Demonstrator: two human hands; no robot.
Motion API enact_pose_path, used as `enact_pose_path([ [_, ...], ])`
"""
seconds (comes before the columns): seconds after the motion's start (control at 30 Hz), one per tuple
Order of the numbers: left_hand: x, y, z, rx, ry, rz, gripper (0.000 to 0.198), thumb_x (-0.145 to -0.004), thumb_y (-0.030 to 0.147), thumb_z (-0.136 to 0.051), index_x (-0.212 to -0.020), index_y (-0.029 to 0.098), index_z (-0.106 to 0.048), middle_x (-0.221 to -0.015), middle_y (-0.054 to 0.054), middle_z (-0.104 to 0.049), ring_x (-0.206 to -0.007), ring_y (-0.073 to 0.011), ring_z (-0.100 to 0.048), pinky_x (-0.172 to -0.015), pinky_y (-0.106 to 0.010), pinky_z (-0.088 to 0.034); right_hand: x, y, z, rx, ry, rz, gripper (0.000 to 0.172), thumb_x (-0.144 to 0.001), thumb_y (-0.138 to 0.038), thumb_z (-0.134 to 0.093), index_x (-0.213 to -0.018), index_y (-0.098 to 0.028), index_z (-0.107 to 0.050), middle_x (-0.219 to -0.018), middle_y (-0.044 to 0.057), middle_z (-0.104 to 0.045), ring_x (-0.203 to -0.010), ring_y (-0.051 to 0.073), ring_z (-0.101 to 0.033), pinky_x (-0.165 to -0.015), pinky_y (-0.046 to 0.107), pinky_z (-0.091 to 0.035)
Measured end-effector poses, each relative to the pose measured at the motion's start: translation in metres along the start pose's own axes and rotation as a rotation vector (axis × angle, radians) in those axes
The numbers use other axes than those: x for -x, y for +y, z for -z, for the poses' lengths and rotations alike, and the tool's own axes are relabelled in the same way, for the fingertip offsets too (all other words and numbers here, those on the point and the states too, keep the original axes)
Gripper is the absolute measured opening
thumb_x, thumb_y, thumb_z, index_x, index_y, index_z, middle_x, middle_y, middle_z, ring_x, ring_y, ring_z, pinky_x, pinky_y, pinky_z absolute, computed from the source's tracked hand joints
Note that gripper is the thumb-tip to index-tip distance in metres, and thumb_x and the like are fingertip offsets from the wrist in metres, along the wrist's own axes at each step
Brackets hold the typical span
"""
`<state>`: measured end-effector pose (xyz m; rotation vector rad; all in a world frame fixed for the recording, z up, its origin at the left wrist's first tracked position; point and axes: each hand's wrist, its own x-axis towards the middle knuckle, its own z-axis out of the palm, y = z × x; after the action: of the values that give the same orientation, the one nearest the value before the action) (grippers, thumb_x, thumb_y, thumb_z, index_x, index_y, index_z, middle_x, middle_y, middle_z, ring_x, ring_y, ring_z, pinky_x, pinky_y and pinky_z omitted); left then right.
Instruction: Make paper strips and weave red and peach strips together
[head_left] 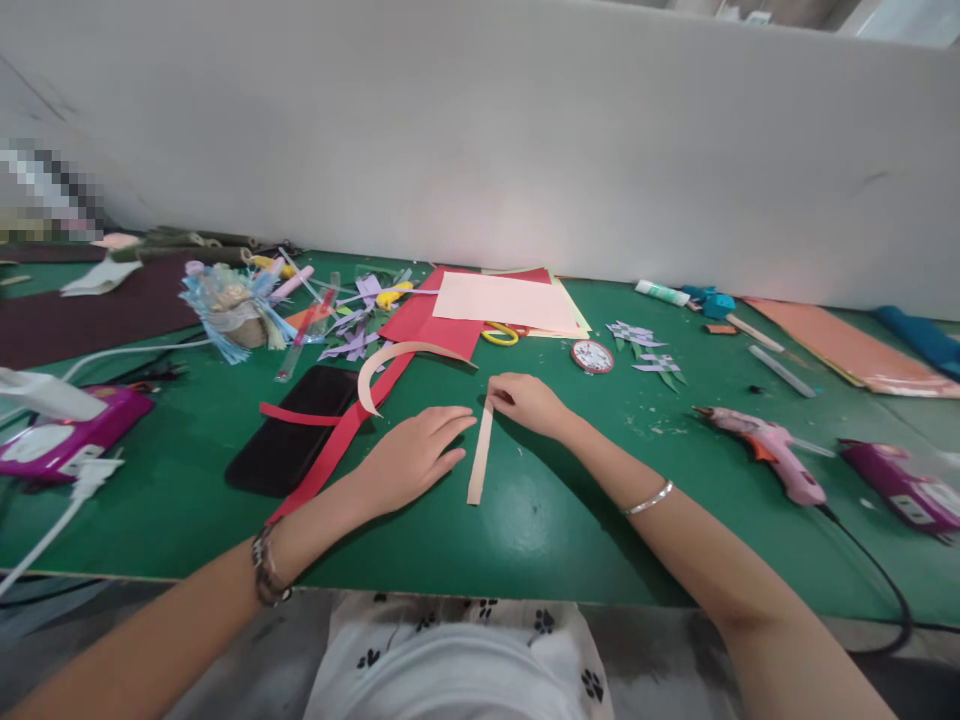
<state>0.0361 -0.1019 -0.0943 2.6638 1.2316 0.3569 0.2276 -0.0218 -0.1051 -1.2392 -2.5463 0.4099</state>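
Fingers [501, 393] of the right hand [529, 402] are pinching the top end of a pink paper strip [480, 455]. The strip lies flat on the green table [540, 530], dead centre, running 12 to 6 o'clock. Left hand [409, 460] sits palm-down at the strip's 9 o'clock, fingers straight and pressed together, tips just beside it. Can't tell if they touch. Black phone [289, 440] is further out at 9, pink glue gun [765, 450] at 3, paper sheets [506, 300] at 12. A plain white partition [525, 130] backs the table.
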Motion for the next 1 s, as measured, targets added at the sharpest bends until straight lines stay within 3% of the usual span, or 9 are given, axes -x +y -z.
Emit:
enact_pose_path([
  [0.13, -0.007, -0.009, -0.015, -0.045, -0.179, -0.092, 0.048, -0.089, 0.038, -0.025, -0.132, 0.018, -0.027, -0.139, -0.004, -0.028, -0.129, -0.0198, -0.021, -0.104, -0.041, -0.018, 0.000, 0.001, -0.004, 0.003, 0.035, 0.013, 0.014, -0.073, -0.014, -0.043, -0.059, -0.018, -0.042, -0.058, -0.003, -0.041, -0.055, 0.009, -0.036, -0.053, 0.020, -0.026],
  [0.33, -0.008, -0.004, -0.013, -0.071, -0.325, -0.053, 0.062, -0.084, 0.051, -0.028, -0.135, 0.018, -0.018, -0.142, -0.004, -0.015, -0.131, -0.0215, -0.013, -0.105, -0.047, -0.009, -0.006, 0.007, -0.008, -0.013, 0.090, 0.009, 0.014, -0.070, -0.014, -0.044, -0.060, -0.019, -0.036, -0.060, -0.003, -0.039, -0.054, 0.009, -0.034, -0.053, 0.020, -0.026],
  [0.63, -0.011, -0.005, -0.018, -0.074, -0.285, -0.050, 0.069, -0.077, 0.060, -0.035, -0.134, 0.022, -0.023, -0.142, -0.003, -0.018, -0.130, -0.0234, -0.017, -0.104, -0.048, -0.013, -0.012, 0.015, -0.012, -0.035, 0.111, -0.003, 0.014, -0.069, -0.015, -0.042, -0.061, -0.020, -0.032, -0.061, -0.003, -0.039, -0.056, 0.010, -0.036, -0.055, 0.021, -0.029],
  [1.0, -0.006, -0.009, -0.020, -0.057, -0.226, -0.085, 0.073, -0.077, 0.064, -0.028, -0.134, 0.019, -0.023, -0.142, -0.006, -0.021, -0.129, -0.0227, -0.020, -0.105, -0.043, -0.013, -0.011, 0.016, -0.019, 0.013, 0.162, -0.013, 0.009, -0.070, -0.014, -0.039, -0.063, -0.020, -0.036, -0.065, 0.000, -0.043, -0.060, 0.012, -0.039, -0.057, 0.023, -0.029],
])
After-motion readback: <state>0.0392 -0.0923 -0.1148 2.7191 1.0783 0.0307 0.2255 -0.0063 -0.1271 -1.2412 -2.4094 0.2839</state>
